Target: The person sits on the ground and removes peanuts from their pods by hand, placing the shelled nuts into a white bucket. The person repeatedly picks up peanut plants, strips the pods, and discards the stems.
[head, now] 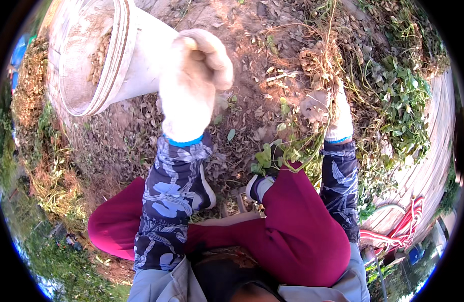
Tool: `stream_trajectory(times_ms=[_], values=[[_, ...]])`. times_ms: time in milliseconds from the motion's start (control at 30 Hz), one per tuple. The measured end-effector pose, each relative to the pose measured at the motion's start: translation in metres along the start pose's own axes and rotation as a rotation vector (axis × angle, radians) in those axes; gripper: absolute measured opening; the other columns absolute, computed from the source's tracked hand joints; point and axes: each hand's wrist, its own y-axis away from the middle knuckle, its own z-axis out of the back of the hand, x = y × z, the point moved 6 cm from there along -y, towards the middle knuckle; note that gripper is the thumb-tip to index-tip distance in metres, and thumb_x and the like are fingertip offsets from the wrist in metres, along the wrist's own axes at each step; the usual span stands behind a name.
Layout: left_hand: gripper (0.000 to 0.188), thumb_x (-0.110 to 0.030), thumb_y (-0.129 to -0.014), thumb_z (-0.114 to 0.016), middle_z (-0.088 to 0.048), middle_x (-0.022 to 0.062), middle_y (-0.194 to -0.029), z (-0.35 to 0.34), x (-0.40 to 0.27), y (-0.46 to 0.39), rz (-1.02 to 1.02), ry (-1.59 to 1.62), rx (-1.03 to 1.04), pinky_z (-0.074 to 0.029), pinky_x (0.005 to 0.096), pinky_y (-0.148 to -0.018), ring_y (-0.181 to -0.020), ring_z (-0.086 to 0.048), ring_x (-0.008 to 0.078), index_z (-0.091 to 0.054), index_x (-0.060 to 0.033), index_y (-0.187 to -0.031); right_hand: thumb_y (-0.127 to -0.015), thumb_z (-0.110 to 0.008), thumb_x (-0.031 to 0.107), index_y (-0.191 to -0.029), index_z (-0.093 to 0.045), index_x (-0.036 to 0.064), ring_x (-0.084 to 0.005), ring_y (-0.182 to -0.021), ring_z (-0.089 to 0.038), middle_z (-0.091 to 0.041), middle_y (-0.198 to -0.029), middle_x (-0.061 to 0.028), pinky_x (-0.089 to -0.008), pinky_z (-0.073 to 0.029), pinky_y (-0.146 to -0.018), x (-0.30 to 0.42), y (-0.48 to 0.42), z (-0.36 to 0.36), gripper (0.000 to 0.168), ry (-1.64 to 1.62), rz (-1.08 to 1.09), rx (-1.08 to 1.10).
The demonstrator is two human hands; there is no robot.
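My left hand [198, 68], in a pale knit work glove with a blue cuff edge, is raised beside the white plastic bucket [150, 49]. Its fingers curl inward, and glare and blur hide whether anything is between them. The bucket lies tilted with its mouth to the left, and what look like peanuts [99, 56] rest inside. On the other side, my right hand [328, 105], gloved alike, grips a bunch of uprooted peanut plants [326, 56]. The tangled roots point away from me, while green leafy stems hang towards my knee.
Dry leaves [114, 136] cover the ground between hands and feet. A heap of pulled plants [402, 98] lies at the right, near a red-and-white rope [402, 226] on a pale sheet [435, 151]. Dried plants [35, 83] are piled at the far left.
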Motion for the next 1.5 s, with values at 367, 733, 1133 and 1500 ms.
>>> stream_trajectory(times_ms=[367,733,1133,1500], values=[[0.040,-0.034,-0.106,-0.052,-0.071,0.0102,-0.118,-0.028,0.048,0.004,0.132,-0.688,0.179,-0.054,0.0350,-0.091,-0.104,-0.068,0.0214,-0.062,-0.0045,-0.130,-0.108,-0.030,0.056,-0.109,-0.060,0.006,-0.0186,-0.049,-0.041,-0.044,-0.059,0.0001,-0.0346,-0.036,-0.049,-0.012,-0.003,-0.047,0.058,-0.210,0.017,0.904],[0.039,-0.036,-0.104,-0.053,-0.065,0.0149,-0.098,-0.024,0.139,0.014,0.282,-0.792,-0.231,-0.054,0.0442,-0.082,-0.091,-0.065,0.0326,-0.059,0.0010,-0.110,-0.105,-0.056,0.026,-0.143,-0.054,0.002,-0.0187,-0.101,-0.067,-0.066,-0.123,-0.0094,-0.0354,-0.056,-0.086,-0.024,-0.010,-0.002,0.045,0.114,0.094,0.110],[0.023,-0.033,-0.101,-0.060,-0.051,-0.0028,-0.072,-0.008,0.115,0.032,0.463,-0.266,-0.048,-0.037,0.0268,-0.051,-0.062,-0.048,0.0091,-0.058,-0.0117,-0.093,-0.099,-0.067,0.046,-0.140,-0.053,-0.009,-0.0154,-0.094,-0.065,-0.071,-0.113,-0.0140,-0.0267,-0.052,-0.085,0.015,-0.014,-0.034,0.071,1.116,0.236,-0.189],[0.035,-0.034,-0.094,-0.072,-0.069,0.0144,-0.092,-0.045,0.122,0.029,-0.049,-1.218,0.258,-0.055,0.0497,-0.068,-0.080,-0.069,0.0409,-0.052,-0.0074,-0.108,-0.103,-0.063,0.037,-0.139,-0.050,-0.012,-0.0170,-0.105,-0.065,-0.071,-0.110,-0.0129,-0.0300,-0.051,-0.094,0.005,-0.023,-0.035,0.062,0.944,0.205,-0.046]])
